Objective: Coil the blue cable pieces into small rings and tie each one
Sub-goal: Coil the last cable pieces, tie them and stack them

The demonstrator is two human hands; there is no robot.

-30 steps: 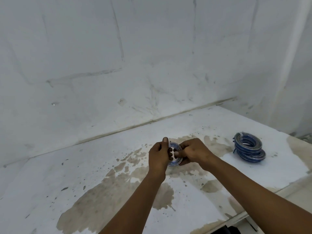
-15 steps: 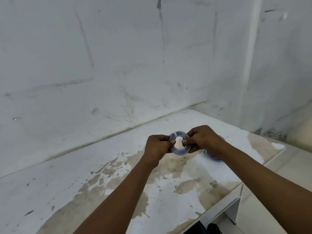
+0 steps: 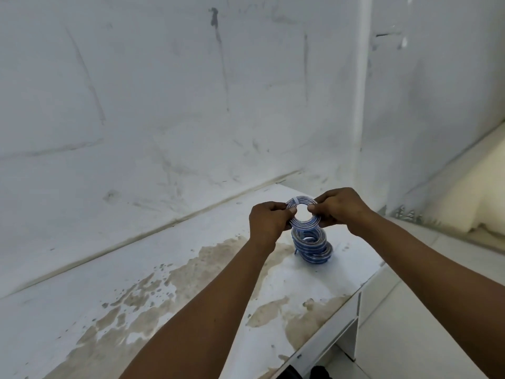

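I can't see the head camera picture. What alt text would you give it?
Two bare hands hold a small ring of blue cable up in the air, the left hand pinching its left side and the right hand its right. Below it, a pile of coiled blue rings lies on a stained white table set against a scuffed white wall.

Both forearms are reaching forward from the bottom edge, converging toward centre frame, bare to the elbow. Left hand (image 3: 269,222) is curling, knuckles toward the camera, thumb and fingers pinching the left side of the small cable ring (image 3: 302,217). Right hand (image 3: 341,210) is mirroring it, fingers bent, pinching the ring's right side. Hands are sitting level, close together, not touching, wrists slightly flexed.
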